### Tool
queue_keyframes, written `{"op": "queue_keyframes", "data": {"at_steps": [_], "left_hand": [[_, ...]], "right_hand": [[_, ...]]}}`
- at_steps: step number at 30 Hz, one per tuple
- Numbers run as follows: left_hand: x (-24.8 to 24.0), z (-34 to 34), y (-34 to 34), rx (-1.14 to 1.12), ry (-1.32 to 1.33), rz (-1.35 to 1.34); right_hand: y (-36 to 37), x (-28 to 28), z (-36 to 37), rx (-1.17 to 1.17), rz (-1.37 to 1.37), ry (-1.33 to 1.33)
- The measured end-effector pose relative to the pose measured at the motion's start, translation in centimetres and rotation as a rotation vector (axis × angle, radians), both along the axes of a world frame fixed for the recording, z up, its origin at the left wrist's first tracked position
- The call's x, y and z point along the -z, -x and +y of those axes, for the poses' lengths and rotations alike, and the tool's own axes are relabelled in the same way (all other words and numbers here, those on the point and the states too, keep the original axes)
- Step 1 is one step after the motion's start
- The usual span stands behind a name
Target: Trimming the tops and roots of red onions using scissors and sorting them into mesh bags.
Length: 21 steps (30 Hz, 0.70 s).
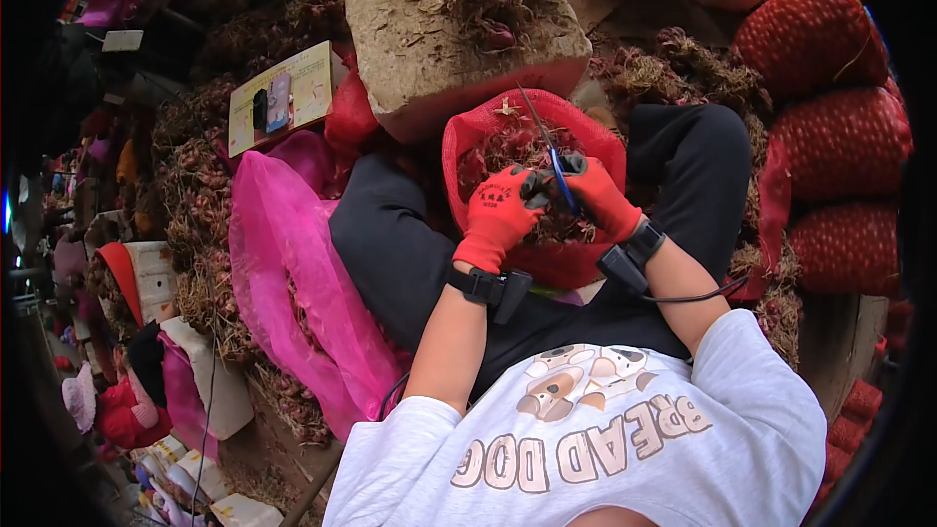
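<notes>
Both my hands wear red work gloves with dark fingertips. In my right hand [602, 197] is a pair of scissors [552, 151] with blue handles. Its long blades point away from me, over the far rim of a red mesh bag [456, 161]. Close beside it, my left hand [503, 207] has its fingers curled together; what they hold, if anything, is hidden. Under both hands, small reddish shallots [488, 151] with dry roots and stalks fill the bag, which stands open between my knees.
Beyond the bag stands a pale, dirt-covered block [410, 49] with shallots on top. A flat box [293, 88] carrying a phone-like object lies to the left, above a pink mesh sheet [283, 263]. Full red mesh sacks [835, 127] are stacked at right. A cable [698, 297] runs from my right wrist.
</notes>
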<state>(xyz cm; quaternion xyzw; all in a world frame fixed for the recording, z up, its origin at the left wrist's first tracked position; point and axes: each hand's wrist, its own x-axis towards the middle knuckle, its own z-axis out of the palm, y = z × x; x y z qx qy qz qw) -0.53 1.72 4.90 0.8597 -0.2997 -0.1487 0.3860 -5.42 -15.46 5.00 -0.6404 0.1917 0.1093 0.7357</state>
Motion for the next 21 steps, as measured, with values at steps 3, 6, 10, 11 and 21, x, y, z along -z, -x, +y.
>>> {"op": "queue_keyframes", "data": {"at_steps": [3, 6, 10, 11, 21], "left_hand": [[-0.8, -0.1, 0.3, 0.013, -0.051, -0.009], [-0.1, -0.3, 0.4, -0.018, -0.141, 0.000], [2.3, -0.8, 1.9, -0.062, -0.199, 0.266], [3.8, -1.2, 2.1, -0.106, 0.050, 0.483], [6.9, -0.1, -1.4, -0.446, 0.704, 0.966]], "right_hand": [[0.1, -0.2, 0.0, -0.035, 0.029, 0.053], [0.1, -0.1, -0.1, -0.071, -0.008, 0.098], [-0.8, -0.6, 0.2, -0.024, -0.137, -0.055], [-1.1, -1.4, 0.2, -0.001, -0.164, -0.127], [-1.8, 1.0, -2.0, 0.097, -0.234, -0.604]]}}
